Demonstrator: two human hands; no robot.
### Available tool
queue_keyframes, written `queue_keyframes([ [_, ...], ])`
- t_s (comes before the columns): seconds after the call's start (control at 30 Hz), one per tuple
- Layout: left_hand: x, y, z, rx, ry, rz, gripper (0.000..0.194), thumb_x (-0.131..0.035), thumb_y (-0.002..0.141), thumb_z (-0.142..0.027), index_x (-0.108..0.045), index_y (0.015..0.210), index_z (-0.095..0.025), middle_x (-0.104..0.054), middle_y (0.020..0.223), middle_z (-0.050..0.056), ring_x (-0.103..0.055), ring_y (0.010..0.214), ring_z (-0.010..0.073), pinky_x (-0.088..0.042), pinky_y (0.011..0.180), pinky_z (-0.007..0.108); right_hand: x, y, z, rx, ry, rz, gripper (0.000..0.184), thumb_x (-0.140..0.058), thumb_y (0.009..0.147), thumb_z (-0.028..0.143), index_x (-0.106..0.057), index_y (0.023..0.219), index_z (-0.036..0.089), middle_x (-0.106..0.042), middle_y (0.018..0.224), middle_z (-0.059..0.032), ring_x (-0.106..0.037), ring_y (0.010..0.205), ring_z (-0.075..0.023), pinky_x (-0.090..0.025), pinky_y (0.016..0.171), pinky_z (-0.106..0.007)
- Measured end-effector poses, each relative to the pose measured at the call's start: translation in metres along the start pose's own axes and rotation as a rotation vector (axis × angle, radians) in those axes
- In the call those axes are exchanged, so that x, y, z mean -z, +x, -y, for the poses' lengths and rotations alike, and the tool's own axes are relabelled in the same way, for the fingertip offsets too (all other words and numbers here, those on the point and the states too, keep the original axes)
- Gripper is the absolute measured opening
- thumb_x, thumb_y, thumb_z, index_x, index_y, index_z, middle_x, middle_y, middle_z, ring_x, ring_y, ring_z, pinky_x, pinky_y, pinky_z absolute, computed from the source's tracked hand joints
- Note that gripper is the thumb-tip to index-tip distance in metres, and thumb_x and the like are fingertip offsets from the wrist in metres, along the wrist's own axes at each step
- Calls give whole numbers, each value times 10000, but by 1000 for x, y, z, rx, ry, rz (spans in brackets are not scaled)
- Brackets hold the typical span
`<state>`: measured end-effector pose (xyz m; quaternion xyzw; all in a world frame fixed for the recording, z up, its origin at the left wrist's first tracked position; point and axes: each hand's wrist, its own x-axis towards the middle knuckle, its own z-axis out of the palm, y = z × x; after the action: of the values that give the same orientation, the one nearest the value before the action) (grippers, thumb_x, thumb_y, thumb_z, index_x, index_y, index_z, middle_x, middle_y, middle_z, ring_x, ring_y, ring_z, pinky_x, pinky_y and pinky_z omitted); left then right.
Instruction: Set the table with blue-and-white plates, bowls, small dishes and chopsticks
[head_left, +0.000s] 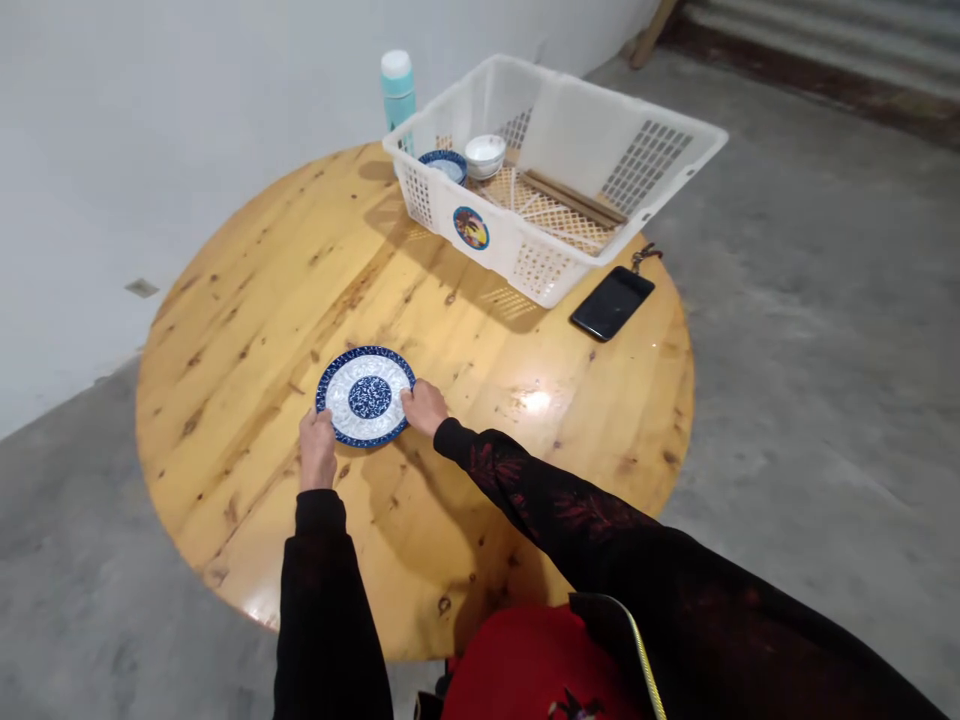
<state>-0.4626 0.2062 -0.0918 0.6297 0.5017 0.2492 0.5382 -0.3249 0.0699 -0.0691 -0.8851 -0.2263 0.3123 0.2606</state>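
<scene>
A blue-and-white patterned plate (365,395) lies flat on the round wooden table (247,330), near its front left. My left hand (317,449) grips the plate's near left rim with curled fingers. My right hand (424,407) holds the right rim, fingers closed on the edge. Both arms wear black sleeves.
A white plastic basket (637,160) stands at the table's far side with a blue-rimmed bowl (444,165), a white bowl (484,155) and chopsticks (574,198) inside. A teal bottle (397,88) stands behind it. A black phone (612,302) lies by the right edge. Grey concrete floor surrounds the table.
</scene>
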Motion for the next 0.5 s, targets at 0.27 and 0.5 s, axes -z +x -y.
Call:
queue_keyframes([
  [0.27,6,15,-9,4,-7,-14,85,-502,642,-276,-449,664,-214,-431,602,-44,-372,600,120,-323,574,242,-7,13,13,13,12,-8,374,-411,1015,265,-680,1155,45,-719,1190,-232,-677,1139,-312,-484,885,-322],
  [0.5,7,23,-9,-8,-3,4,80,-502,647,-265,-499,684,-194,-458,599,-40,-387,589,120,-340,571,237,-12,18,16,13,-2,-15,368,-415,1015,284,-686,1150,75,-721,1196,-213,-678,1133,-298,-486,875,-311],
])
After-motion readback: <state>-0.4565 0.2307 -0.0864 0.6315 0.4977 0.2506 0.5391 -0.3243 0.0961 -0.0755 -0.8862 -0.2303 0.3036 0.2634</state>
